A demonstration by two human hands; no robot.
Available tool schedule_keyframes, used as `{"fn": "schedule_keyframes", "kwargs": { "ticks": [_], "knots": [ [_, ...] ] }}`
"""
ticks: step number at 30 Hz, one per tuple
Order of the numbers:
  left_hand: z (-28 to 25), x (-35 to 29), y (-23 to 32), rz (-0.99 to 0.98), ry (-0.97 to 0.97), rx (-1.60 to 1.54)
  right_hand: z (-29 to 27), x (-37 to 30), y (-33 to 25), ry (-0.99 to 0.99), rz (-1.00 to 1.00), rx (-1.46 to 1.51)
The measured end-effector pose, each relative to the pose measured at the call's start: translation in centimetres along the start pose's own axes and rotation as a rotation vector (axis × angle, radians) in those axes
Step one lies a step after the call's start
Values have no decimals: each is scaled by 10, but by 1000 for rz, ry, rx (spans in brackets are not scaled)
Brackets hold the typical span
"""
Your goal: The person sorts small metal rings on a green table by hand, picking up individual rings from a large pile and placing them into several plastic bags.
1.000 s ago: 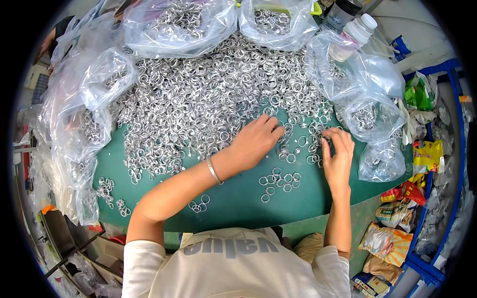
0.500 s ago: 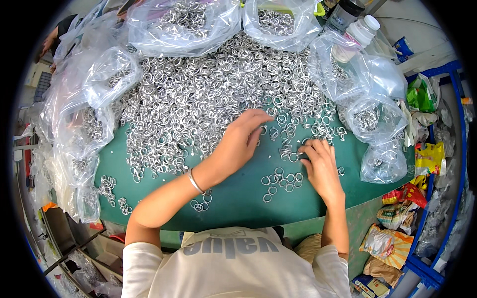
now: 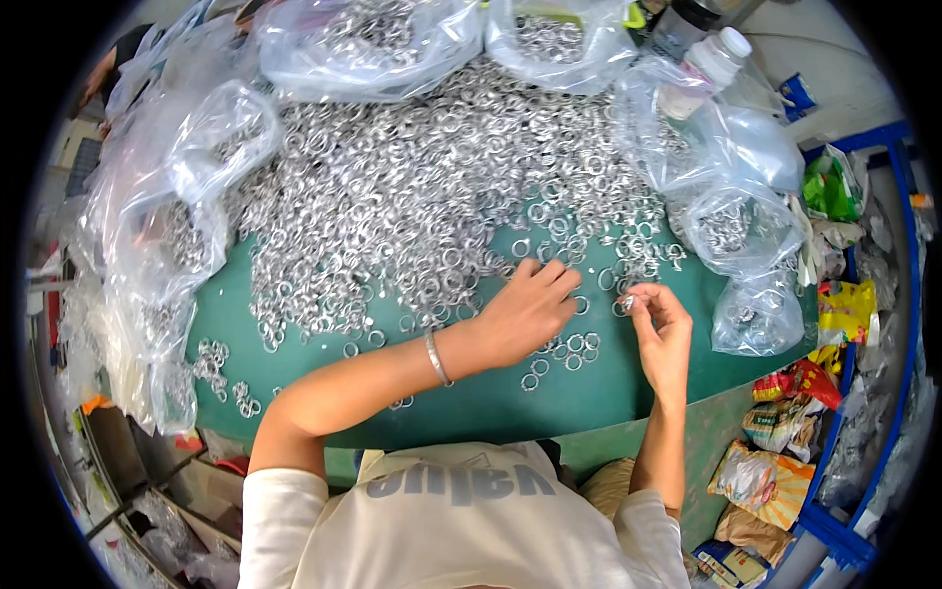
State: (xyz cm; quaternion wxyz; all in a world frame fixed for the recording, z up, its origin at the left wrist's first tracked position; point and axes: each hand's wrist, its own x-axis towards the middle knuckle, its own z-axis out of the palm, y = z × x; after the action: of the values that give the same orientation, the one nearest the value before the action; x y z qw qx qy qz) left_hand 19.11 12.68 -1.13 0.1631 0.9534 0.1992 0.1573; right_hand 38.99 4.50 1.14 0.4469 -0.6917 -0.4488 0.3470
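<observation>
A wide heap of silver metal rings [image 3: 392,187] covers the far part of the green tabletop [image 3: 471,398]. My right hand [image 3: 663,332] pinches a metal ring [image 3: 626,303] between thumb and fingertips, just above the table. Knuckles up, my left hand [image 3: 530,309] is curled low over the table at the near edge of the heap; its fingertips are hidden, so what they hold cannot be made out. Beside it lies a small cluster of rings [image 3: 573,353], partly covered by that hand. Loose rings [image 3: 640,257] lie scattered beyond my right hand.
Clear plastic bags of rings [image 3: 368,59] line the table's far side, with more bags at the left [image 3: 182,236] and right [image 3: 731,231]. A white bottle [image 3: 721,57] stands far right. Small ring piles [image 3: 211,365] lie near left. A blue rack [image 3: 844,530] holds colourful packets.
My left hand has come nearer and to the right, away from the heap, its fingers now curled. My right hand has lifted slightly and turned, now pinching a ring.
</observation>
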Motion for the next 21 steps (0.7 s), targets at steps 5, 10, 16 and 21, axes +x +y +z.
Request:
{"fn": "schedule_keyframes", "kwargs": {
  "ticks": [5, 10, 16, 21],
  "knots": [
    [-18, -5, 5, -348, 167, -622, 12, -13, -13, -78, 36, 68],
    [-35, -45, 25, -743, 74, -1575, 38, -33, -44, -319, -84, 72],
    [-44, -107, 50, -993, 149, -1975, 79, -55, -60, -495, -229, -59],
    [-74, -172, 59, -995, 366, -1442, 88, -58, -64, -446, -203, -65]
  ]
}}
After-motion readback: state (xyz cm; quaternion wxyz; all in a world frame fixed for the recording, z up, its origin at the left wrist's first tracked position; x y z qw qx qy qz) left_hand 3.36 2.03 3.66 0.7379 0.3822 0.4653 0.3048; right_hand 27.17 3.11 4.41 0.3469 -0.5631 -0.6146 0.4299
